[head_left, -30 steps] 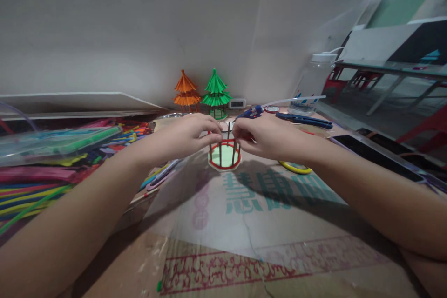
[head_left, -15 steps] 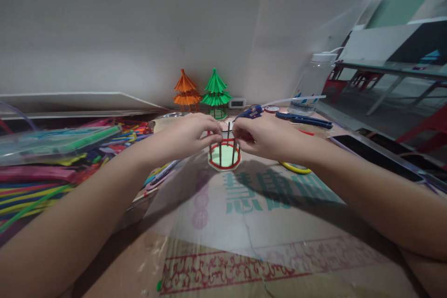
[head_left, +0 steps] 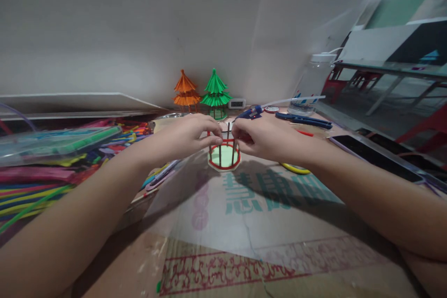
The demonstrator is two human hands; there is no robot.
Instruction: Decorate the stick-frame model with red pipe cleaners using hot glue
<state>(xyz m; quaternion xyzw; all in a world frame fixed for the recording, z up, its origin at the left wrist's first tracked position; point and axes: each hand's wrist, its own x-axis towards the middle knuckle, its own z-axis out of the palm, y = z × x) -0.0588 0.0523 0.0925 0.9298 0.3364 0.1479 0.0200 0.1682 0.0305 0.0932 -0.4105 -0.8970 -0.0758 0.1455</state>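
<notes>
In front of me stands a small model frame (head_left: pixel 224 164) with a pale green base, a red rim and several thin brown posts. My left hand (head_left: pixel 197 135) is at the tops of the posts on its left side, thumb and fingers closed in a pinch around the upper part. On the right side, my right hand (head_left: pixel 256 136) pinches the upper part of the frame with curled fingers. A red strip (head_left: pixel 228 140) runs between the hands, across the posts. My fingers hide the exact points of contact.
Behind the frame stand an orange model pavilion (head_left: pixel 186 88) and a green one (head_left: pixel 215 88). To the right are a glue gun (head_left: pixel 252 112), dark blue-handled tool (head_left: pixel 303 120), water bottle (head_left: pixel 310 84) and phone (head_left: pixel 375 157). Colourful pipe cleaners (head_left: pixel 31 198) lie in piles at left.
Both hands stay at the top of the frame. My left thumb has shifted very slightly to the right; nothing else has visibly moved.
</notes>
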